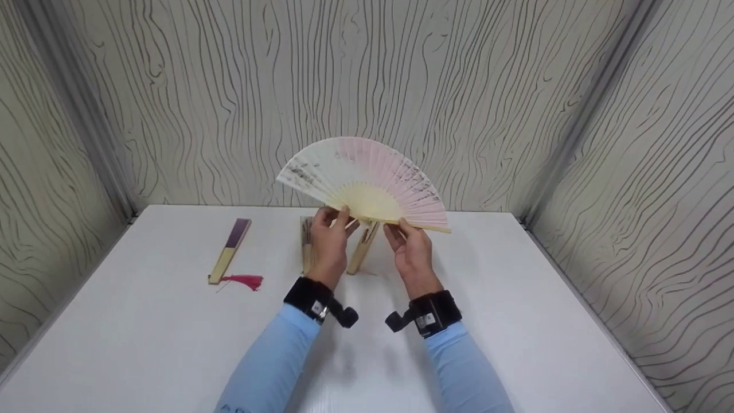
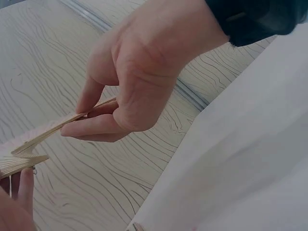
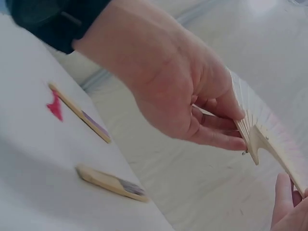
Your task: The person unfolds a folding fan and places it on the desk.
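A spread pink and white fan (image 1: 367,178) is held up above the table. The left hand (image 1: 330,244) pinches its left side close to the pivot, thumb in front. With thumb and fingers, the right hand (image 1: 416,255) pinches the wooden edge stick right of the pivot. In the left wrist view the right hand (image 2: 139,82) grips that stick, with part of the left hand (image 2: 17,207) low at the left. The right wrist view shows the left hand (image 3: 178,86) beside the pivot and the right hand (image 3: 288,207) at the lower right edge.
On the white table (image 1: 172,344) lies a folded purple fan (image 1: 229,252) with a red tassel (image 1: 246,281). Two more folded fans, one (image 1: 307,244) partly behind the left hand and one (image 1: 363,249) between the hands, are farther right. Wood-patterned walls (image 1: 367,69) enclose the table.
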